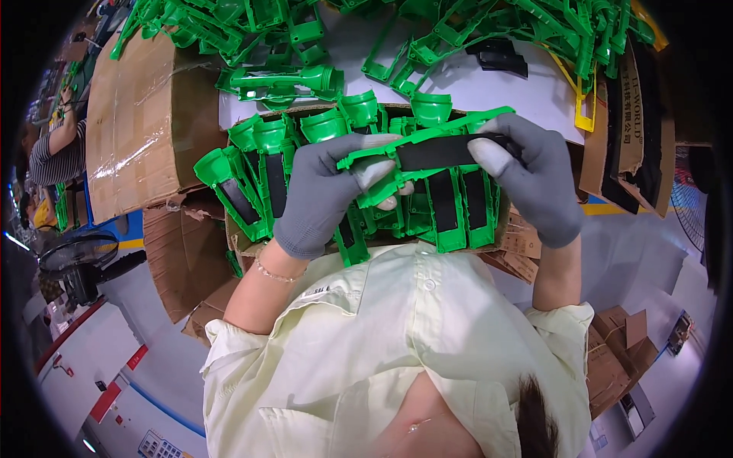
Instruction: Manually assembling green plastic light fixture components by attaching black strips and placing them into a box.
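Note:
Both hands wear grey gloves with pale fingertips. Between them is a green plastic shell half (366,200), shaped like part of a flashlight housing, tilted up toward the right. A black strip (435,155) lies along its inner face. My left hand (324,191) is closed round the shell's left end. My right hand (534,172) pinches the strip's right end against the shell, thumb on top. Right below them, an open cardboard box holds several similar green shells (275,179), many with black strips inside.
Heaps of green plastic parts (252,23) cover the white table (347,57) ahead. Loose black strips (500,59) lie there, near a yellow frame piece (586,111). A large carton (137,122) stands left, another carton (630,137) right. A person (57,153) in striped clothing works far left.

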A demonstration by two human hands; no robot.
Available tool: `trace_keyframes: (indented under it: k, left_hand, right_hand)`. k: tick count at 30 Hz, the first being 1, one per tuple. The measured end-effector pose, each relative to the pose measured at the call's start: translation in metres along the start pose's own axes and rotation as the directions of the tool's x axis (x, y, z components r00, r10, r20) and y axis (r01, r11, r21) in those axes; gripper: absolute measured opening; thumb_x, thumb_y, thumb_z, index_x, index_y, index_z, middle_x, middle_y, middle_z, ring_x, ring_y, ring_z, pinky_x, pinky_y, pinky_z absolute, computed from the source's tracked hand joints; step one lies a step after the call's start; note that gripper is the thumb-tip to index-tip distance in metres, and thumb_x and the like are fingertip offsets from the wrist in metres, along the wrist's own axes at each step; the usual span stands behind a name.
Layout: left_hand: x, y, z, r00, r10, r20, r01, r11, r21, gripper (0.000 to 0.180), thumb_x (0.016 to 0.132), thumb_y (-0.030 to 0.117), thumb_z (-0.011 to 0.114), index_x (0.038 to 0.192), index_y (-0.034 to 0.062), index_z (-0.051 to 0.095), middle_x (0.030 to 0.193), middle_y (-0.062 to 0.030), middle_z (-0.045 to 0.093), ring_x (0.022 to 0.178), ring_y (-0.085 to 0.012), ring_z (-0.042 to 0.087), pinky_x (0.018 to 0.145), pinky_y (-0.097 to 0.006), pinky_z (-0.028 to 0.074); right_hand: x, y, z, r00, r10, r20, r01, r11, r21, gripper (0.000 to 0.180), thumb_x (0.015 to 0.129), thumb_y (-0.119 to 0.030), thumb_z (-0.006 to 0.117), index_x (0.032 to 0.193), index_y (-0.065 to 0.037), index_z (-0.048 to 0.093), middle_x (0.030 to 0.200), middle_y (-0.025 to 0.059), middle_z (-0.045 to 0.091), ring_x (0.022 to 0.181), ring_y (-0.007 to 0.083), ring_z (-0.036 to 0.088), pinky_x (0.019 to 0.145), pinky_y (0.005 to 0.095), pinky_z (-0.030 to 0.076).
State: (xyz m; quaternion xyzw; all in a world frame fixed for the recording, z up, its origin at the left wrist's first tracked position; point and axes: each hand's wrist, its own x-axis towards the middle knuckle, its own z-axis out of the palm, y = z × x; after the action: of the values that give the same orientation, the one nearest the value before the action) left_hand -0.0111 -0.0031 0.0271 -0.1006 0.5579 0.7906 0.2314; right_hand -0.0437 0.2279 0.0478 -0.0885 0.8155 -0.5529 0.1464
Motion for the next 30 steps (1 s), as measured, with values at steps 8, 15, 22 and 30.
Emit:
trace_keyframes:
  k: [8,15,22,30]
  left_hand:
    - [-0.001,0.001,0.001,0.999,-0.021,-0.043,0.020,0.999,-0.026,0.027,0.084,0.001,0.060,0.111,-0.0051,0.060,0.089,-0.0119,0.064,0.073,-0.0190,0.067,0.058,-0.024,0.054]
    - [-0.006,-0.003,0.006,0.996,0.059,-0.062,-0.052,0.992,0.117,0.025,0.082,0.003,0.066,0.106,-0.0041,0.063,0.090,-0.0087,0.065,0.072,-0.0140,0.066,0.057,-0.021,0.051]
    - [-0.030,0.002,-0.009,0.991,0.126,0.047,-0.134,0.943,0.306,0.023,0.079,-0.001,0.067,0.101,-0.0019,0.066,0.081,-0.0041,0.066,0.062,-0.0055,0.058,0.055,-0.019,0.048]
    - [-0.075,0.059,-0.049,0.997,0.078,0.007,-0.068,0.817,0.573,0.025,0.076,-0.005,0.065,0.101,-0.0003,0.063,0.080,-0.0014,0.063,0.075,-0.0071,0.059,0.062,-0.021,0.048]
  right_hand:
    - [0.000,-0.005,0.007,1.000,0.017,0.002,-0.017,0.978,-0.209,0.015,0.082,-0.012,0.062,0.087,0.001,0.057,0.064,-0.0014,0.048,0.059,0.0038,0.039,0.051,0.0209,0.032]
    - [-0.015,0.002,0.026,0.940,-0.149,-0.308,0.046,0.947,-0.318,0.013,0.080,-0.009,0.065,0.088,-0.001,0.060,0.068,-0.0018,0.053,0.056,0.0053,0.044,0.054,0.0193,0.038]
    - [-0.019,0.024,0.028,0.992,0.026,0.120,-0.028,0.999,0.018,0.016,0.072,0.001,0.067,0.088,0.000,0.062,0.070,0.0040,0.060,0.056,0.0100,0.055,0.053,0.0226,0.044]
    - [-0.013,0.007,0.066,0.961,-0.059,0.268,0.068,0.997,-0.023,0.035,0.070,-0.008,0.068,0.102,-0.001,0.058,0.082,0.0080,0.063,0.067,0.0067,0.055,0.062,0.0201,0.043]
